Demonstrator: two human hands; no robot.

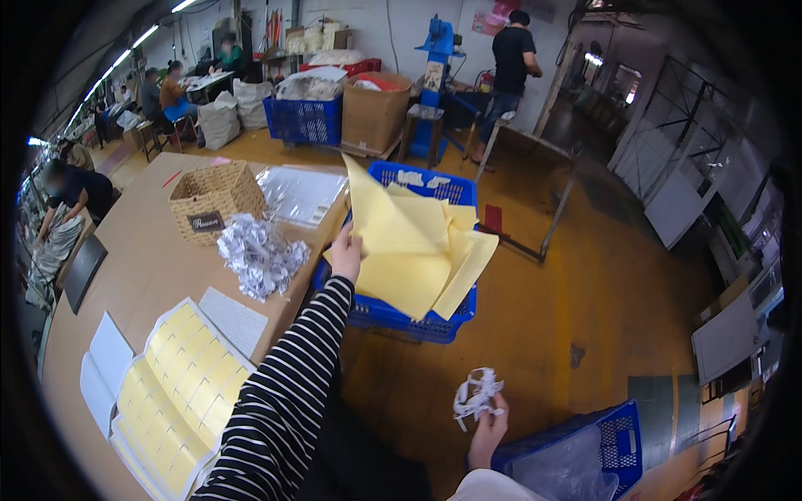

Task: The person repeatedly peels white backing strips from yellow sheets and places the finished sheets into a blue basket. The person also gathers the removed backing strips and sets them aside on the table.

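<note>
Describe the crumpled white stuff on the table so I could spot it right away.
Start at the long brown worktable on the left. Near its right edge sits a woven wicker basket, and just in front of it lies the heap of crumpled white paper strips. Unlike the flat yellow label sheets nearby, it is a loose, tangled pile.

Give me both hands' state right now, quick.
Left hand: closed on yellow paper sheets over the blue crate.
Right hand: closed on a crumpled wad of white paper strips.

Yellow sheets (409, 242) hide most of blue crate (393, 316); lower blue crate (614, 434) cut off by frame edge.
</note>
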